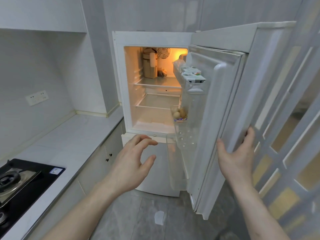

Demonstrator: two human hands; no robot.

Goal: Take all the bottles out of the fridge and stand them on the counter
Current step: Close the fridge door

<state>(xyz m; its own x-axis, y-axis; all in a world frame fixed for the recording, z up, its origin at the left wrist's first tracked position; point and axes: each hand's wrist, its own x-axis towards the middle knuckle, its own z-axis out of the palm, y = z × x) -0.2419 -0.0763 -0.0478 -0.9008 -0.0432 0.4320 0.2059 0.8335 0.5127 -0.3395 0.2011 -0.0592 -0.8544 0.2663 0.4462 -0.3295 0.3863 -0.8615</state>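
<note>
The white fridge point(119, 70) stands open and lit inside. My right hand point(237, 153) holds the edge of the open fridge door point(225, 94), fingers around its outer side and thumb on the inner face. My left hand point(133, 161) hovers below the fridge opening with fingers spread and nothing in it. A clear plastic bottle point(190, 108) with a white cap appears to stand in the door rack, hard to make out. On the top shelf at the back stands a tall beige container point(149, 66); I cannot tell whether it is a bottle. The white counter point(69, 135) runs along the left.
Small cartons point(192, 75) fill the upper door rack, and eggs point(180, 112) sit in a clear box lower down. A black gas hob point(19, 181) occupies the counter's near end. A wall socket point(36, 97) is above the counter. A lattice partition point(285, 135) stands right of the door.
</note>
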